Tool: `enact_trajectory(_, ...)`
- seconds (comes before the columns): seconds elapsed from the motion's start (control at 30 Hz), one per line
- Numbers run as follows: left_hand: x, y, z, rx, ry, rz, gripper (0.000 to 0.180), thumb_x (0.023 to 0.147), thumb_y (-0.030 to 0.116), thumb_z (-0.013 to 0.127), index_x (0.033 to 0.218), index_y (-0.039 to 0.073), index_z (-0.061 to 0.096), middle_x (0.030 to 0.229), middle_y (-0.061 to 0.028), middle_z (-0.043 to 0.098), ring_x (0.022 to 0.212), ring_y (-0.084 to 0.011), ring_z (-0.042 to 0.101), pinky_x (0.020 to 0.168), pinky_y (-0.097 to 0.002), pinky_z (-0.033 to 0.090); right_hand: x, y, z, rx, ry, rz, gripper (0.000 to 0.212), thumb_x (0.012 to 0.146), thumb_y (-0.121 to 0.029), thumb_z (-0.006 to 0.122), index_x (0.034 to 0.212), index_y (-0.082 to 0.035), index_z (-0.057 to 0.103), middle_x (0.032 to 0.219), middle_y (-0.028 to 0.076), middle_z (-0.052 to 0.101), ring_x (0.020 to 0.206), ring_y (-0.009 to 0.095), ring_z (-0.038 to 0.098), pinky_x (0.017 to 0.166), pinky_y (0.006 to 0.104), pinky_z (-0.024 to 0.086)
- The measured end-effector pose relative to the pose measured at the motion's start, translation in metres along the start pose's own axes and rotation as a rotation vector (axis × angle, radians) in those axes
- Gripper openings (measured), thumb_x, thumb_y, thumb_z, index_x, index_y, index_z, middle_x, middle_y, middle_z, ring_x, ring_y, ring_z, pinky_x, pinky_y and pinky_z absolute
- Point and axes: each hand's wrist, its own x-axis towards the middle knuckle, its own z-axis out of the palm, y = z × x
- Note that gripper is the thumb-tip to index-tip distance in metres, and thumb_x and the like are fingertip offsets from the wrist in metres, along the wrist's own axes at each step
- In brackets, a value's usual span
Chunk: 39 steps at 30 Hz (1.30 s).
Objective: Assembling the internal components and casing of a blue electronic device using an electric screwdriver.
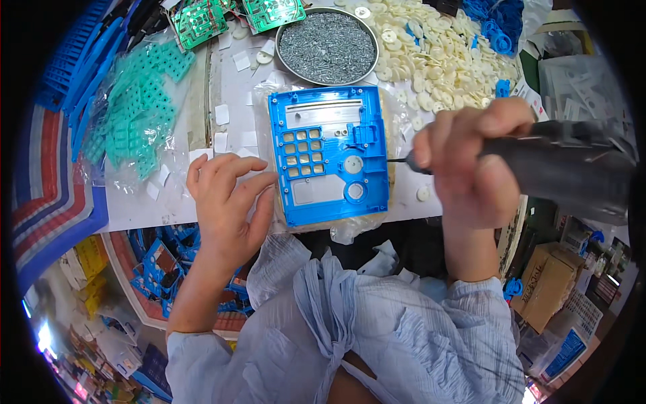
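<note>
A blue plastic phone-like casing [330, 210] lies on a wrapped pad at the table's front edge, its inner side up. It has a grid of key holes, a round white disc [352, 164] and a ring-shaped opening below that. My left hand [232, 192] is open at the casing's left side, fingers spread, fingertips close to its edge. Whether they touch it I cannot tell. Gripped in my right hand [474, 158] is a dark electric screwdriver [572, 168], held sideways. Its thin bit points left, at the casing's right edge. My right fingers are a little blurred.
Behind the casing stands a round metal dish [328, 46] full of small screws. White discs [431, 60] are heaped at the back right. Teal keypads [145, 101] in clear plastic lie left, with green circuit boards [200, 23] beyond. Below the table, a bin holds blue casings [161, 266].
</note>
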Motion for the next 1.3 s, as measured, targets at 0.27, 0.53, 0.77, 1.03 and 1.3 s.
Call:
enact_trajectory(0.27, -0.014, 0.005, 0.008, -0.032, 0.004, -0.018, 0.028, 0.077, 0.005, 0.074, 0.103, 0.015, 0.072, 0.11, -0.0015, 0.067, 0.107, -0.0256, 0.058, 0.106, -0.0517, 0.029, -0.009, 0.03, 0.024, -0.053, -0.006, 0.055, 0.032, 0.093, -0.019, 0.071, 0.11, -0.009, 0.046, 0.064, 0.003, 0.051, 0.058, 0.014, 0.048, 0.064, 0.0355, 0.05)
enact_trajectory(0.53, -0.008, 0.012, 0.014, -0.05, 0.022, 0.018, 0.027, 0.077, 0.006, 0.075, 0.102, 0.016, 0.072, 0.108, 0.001, 0.067, 0.104, -0.0232, 0.059, 0.106, -0.052, 0.029, -0.014, 0.038, 0.019, -0.199, -0.029, 0.096, 0.029, 0.094, -0.016, 0.069, 0.11, -0.007, 0.047, 0.066, 0.003, 0.051, 0.058, 0.014, 0.049, 0.064, 0.0364, 0.051)
enact_trajectory(0.77, 0.012, 0.02, 0.014, -0.078, 0.018, 0.058, 0.026, 0.077, 0.007, 0.075, 0.102, 0.016, 0.071, 0.107, 0.0015, 0.067, 0.103, -0.0227, 0.06, 0.106, -0.0522, 0.029, -0.01, 0.036, 0.02, -0.094, -0.033, 0.119, 0.035, 0.094, -0.019, 0.07, 0.118, -0.005, 0.048, 0.062, 0.002, 0.049, 0.055, 0.014, 0.049, 0.063, 0.0365, 0.05)
enact_trajectory(1.03, 0.057, 0.028, 0.007, -0.242, 0.173, 0.134, 0.037, 0.076, 0.012, 0.078, 0.112, 0.01, 0.067, 0.112, -0.0056, 0.065, 0.104, -0.0271, 0.06, 0.104, -0.0494, 0.032, -0.022, 0.041, 0.024, -0.246, 0.034, 0.186, 0.029, 0.093, -0.014, 0.069, 0.112, -0.005, 0.048, 0.068, 0.003, 0.053, 0.062, 0.013, 0.056, 0.066, 0.0343, 0.053)
enact_trajectory(1.3, 0.111, 0.094, -0.004, -0.485, 0.275, 0.145, 0.079, 0.078, 0.017, 0.08, 0.144, -0.004, 0.042, 0.128, -0.0179, 0.058, 0.116, -0.0275, 0.058, 0.102, -0.0397, 0.044, -0.009, 0.045, 0.041, -0.149, 0.344, 0.287, 0.03, 0.082, -0.003, 0.078, 0.108, -0.005, 0.063, 0.088, 0.0, 0.065, 0.077, 0.007, 0.062, 0.066, 0.0247, 0.051)
